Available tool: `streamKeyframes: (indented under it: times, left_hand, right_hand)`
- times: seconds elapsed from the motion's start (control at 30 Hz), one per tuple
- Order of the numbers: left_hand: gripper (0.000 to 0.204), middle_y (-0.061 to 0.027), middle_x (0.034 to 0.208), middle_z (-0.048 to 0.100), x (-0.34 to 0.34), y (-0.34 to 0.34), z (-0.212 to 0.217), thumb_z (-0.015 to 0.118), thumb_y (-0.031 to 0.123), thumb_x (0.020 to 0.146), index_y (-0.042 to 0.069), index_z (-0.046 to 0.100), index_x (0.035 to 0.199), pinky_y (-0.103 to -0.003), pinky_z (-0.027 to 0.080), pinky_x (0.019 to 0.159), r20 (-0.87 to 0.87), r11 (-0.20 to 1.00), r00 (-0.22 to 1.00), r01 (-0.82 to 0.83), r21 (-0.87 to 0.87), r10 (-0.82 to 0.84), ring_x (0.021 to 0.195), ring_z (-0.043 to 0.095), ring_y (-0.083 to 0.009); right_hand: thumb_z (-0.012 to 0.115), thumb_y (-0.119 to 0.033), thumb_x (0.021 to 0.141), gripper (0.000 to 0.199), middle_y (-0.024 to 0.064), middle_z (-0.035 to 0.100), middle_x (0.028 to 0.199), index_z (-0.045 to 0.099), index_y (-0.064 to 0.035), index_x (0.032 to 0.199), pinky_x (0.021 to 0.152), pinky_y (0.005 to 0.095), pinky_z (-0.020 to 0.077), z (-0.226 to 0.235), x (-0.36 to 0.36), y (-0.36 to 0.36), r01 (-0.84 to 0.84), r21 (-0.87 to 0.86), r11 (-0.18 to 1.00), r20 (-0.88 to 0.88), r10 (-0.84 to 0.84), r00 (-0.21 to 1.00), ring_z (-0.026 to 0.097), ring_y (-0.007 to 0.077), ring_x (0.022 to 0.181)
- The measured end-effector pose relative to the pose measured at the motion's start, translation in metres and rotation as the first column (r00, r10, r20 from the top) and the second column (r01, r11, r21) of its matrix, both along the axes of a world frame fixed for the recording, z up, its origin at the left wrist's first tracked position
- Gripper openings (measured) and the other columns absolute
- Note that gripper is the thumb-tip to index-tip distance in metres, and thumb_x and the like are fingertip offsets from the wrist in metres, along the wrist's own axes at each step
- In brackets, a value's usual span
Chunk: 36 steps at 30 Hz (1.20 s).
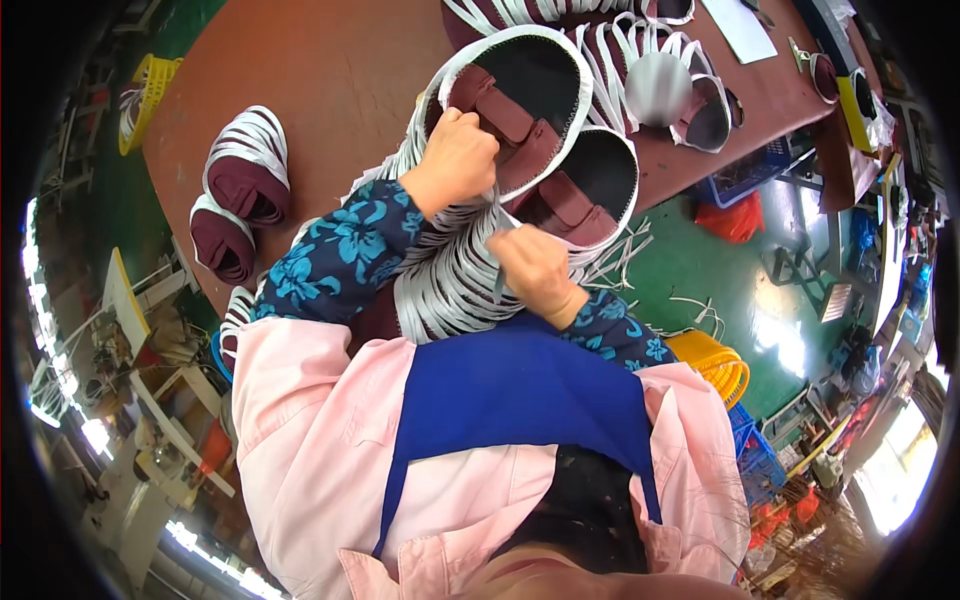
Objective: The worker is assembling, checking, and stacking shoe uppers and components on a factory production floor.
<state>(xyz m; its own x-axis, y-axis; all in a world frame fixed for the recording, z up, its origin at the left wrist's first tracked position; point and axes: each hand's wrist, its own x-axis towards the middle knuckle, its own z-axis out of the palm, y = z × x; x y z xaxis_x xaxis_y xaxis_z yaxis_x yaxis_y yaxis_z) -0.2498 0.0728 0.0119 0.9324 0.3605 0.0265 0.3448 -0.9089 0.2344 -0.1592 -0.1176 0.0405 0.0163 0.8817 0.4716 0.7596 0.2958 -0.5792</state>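
Note:
Two long nested stacks of maroon shoe uppers with white edging lie across the table's near edge, against my blue apron. One ends in a large upper [540,150] with a black lining and maroon straps, the other in a similar upper [580,205] just right of it. My left hand [455,160] is closed with its fingers curled on the left upper's inner side. Below it, my right hand [538,270] is closed beside the right stack's white edges [450,290]. A small greyish piece shows by its fingers, too unclear to name.
More stacked uppers [240,165] stand on the reddish-brown table [330,70] at left, others [700,110] at far right. A white sheet [740,30] lies behind those. Below the right edge are a blue crate [745,170], a red bag [732,218] and a yellow basket [712,362].

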Motion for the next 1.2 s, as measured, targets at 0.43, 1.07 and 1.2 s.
streamKeyframes:
  times: [0.43, 1.07, 1.2]
  left_hand:
    - [0.015, -0.0043, 0.073, 0.069, -0.008, -0.010, -0.007, 0.066, 0.022, 0.074, 0.014, 0.078, 0.079, -0.040, 0.043, 0.086, 0.150, 0.993, 0.985, -0.077, -0.091, 0.090, 0.087, 0.060, -0.0231]
    - [0.024, -0.0109, 0.098, 0.071, -0.054, 0.001, 0.025, 0.074, 0.023, 0.081, 0.009, 0.075, 0.101, -0.041, 0.047, 0.093, 0.276, 0.951, 0.942, -0.108, -0.289, 0.191, 0.100, 0.063, -0.0275]
    - [0.040, -0.0156, 0.094, 0.072, -0.161, -0.029, 0.107, 0.073, 0.039, 0.087, 0.004, 0.072, 0.106, -0.040, 0.052, 0.085, 0.155, 0.654, 0.648, -0.666, -0.358, 0.745, 0.094, 0.068, -0.0311]
  right_hand:
    - [0.053, -0.024, 0.104, 0.043, 0.0033, 0.048, 0.062, 0.050, -0.0003, 0.068, 0.058, 0.0330, 0.0342, 0.000, -0.005, 0.020, -0.431, -0.228, 0.873, -0.906, -0.029, 0.421, 0.037, 0.0155, 0.060]
    - [0.066, -0.021, 0.093, 0.022, 0.0121, 0.052, 0.084, 0.059, -0.0024, 0.085, 0.075, 0.0412, 0.0391, 0.017, -0.008, 0.017, -0.304, -0.213, 0.929, -0.638, 0.103, 0.763, 0.049, 0.0280, 0.083]
    - [0.072, -0.045, 0.085, 0.059, 0.0210, 0.065, 0.101, 0.057, -0.0025, 0.122, 0.084, 0.0502, 0.0469, 0.035, 0.024, 0.025, 0.154, -0.620, 0.770, 0.111, -0.109, 0.988, 0.060, 0.0431, 0.096]
